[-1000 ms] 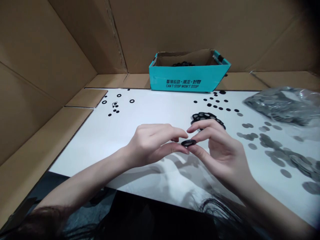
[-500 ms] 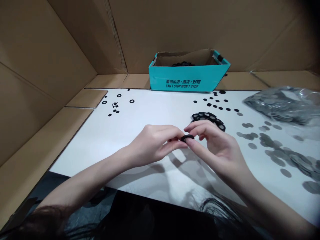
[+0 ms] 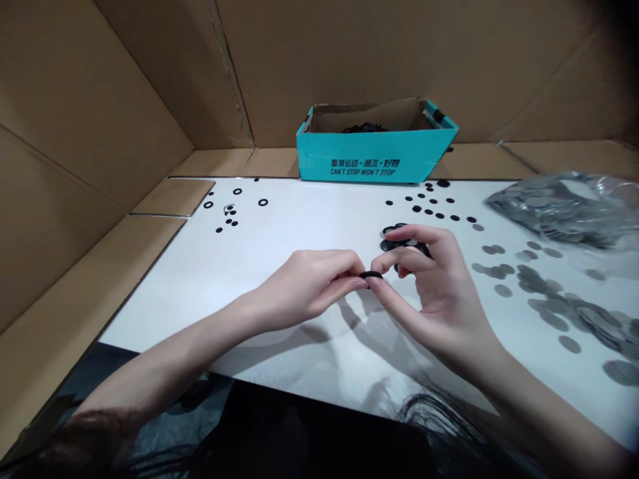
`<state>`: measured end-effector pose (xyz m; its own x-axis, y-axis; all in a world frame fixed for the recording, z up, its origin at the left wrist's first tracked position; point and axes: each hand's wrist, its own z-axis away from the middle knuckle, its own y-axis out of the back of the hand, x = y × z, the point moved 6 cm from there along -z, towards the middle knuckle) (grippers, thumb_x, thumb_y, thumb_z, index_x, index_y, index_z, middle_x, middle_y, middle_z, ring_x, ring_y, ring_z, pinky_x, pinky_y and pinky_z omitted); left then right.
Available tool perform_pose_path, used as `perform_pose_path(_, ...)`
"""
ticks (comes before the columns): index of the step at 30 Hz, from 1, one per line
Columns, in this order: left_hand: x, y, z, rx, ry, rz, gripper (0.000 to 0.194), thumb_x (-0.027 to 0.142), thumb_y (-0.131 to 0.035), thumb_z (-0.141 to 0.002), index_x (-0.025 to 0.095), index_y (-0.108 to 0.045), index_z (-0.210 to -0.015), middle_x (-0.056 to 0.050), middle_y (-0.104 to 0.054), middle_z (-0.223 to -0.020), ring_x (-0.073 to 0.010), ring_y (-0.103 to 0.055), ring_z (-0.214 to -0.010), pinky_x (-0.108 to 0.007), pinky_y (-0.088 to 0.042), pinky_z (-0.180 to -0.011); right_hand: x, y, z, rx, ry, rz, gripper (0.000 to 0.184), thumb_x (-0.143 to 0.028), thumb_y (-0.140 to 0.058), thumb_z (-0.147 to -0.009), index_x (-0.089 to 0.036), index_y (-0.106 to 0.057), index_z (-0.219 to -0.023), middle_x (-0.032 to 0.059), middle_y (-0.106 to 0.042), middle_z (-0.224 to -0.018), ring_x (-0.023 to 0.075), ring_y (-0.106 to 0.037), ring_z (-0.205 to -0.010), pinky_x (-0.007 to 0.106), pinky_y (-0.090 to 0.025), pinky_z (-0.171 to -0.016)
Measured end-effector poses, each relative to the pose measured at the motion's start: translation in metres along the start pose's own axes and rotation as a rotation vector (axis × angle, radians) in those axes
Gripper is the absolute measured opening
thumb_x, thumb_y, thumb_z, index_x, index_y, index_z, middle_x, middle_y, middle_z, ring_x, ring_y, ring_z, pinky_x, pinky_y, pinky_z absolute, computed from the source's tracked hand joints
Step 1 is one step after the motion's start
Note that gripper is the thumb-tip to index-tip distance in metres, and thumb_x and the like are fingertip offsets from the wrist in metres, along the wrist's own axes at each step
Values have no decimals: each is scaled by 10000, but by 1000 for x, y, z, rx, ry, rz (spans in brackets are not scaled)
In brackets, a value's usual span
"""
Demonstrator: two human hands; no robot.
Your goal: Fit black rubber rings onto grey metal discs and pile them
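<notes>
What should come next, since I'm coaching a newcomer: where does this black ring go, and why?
Probably lay the black ring on the nearby pile of black rings. The left hand and right hand pinch it just in front of that pile, where some rings show gray centres, though whether this ring has one can't be seen.

Matt black rubber rings (image 3: 371,275), dull grey metal discs (image 3: 570,344), a glossy plastic bag (image 3: 549,209).

Black rings (image 3: 229,206) dot the desk's (image 3: 200,279) back left corner; gray discs (image 3: 554,313) and a bulging plastic bag (image 3: 554,209) crowd the right edge; black discs (image 3: 429,207) and a teal cardboard box (image 3: 377,159) block the back edge; a black pile (image 3: 390,245) sits under the right hand (image 3: 439,293); cardboard walls (image 3: 100,100) close the left.
</notes>
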<state>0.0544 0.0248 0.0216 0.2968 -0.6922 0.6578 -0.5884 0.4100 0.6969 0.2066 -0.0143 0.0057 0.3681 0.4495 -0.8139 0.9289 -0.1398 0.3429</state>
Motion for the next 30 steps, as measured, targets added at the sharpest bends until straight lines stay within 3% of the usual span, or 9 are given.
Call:
perform_pose_path(5,2,2,-1,-100,49,-20,175,224,-539,-1037,162,-606,-887,19,-663,-766,-92,-580,-651,-201,-412,-643,-1,-2,2,-6,22,8,382,-159,-656,-914,-316,-447,-1193,-21,-648,-840,216,-695,-812,394,-518,-754)
perform_pose_path(10,2,4,-2,-123,55,-61,184,212,-513,-1040,173,-591,-878,21,-662,-770,-97,-569,-644,-208,-401,-641,-6,-6,-1,-107,49,41,365,-106,-625,-904,-319,-477,-1161,-21,-636,-824,210,-692,-796,371,-527,-707)
perform_pose_path(16,2,3,0,9,48,-8,174,268,-567,-1034,174,-603,-893,12,-688,-785,-101,-606,-673,-207,-429,-662,1,-5,0,22,-64,-51,355,-160,-649,-910,-305,-493,-1194,-15,-650,-861,210,-692,-833,391,-499,-755)
perform_pose_path(21,2,1,-1,-11,52,19,176,247,-557,-1028,176,-588,-870,23,-666,-747,-89,-588,-635,-194,-424,-634,1,-6,3,72,-72,-116,339,-164,-658,-899,-304,-475,-1148,-22,-618,-872,197,-666,-849,386,-491,-778)
perform_pose_path(30,-1,-3,0,-21,11,-125,177,180,-456,-1005,186,-539,-848,-4,-696,-795,-109,-582,-631,-216,-399,-616,-1,-9,-1,-94,-65,-84,333,-122,-631,-892,-300,-484,-1133,-28,-629,-804,191,-664,-787,346,-496,-666)
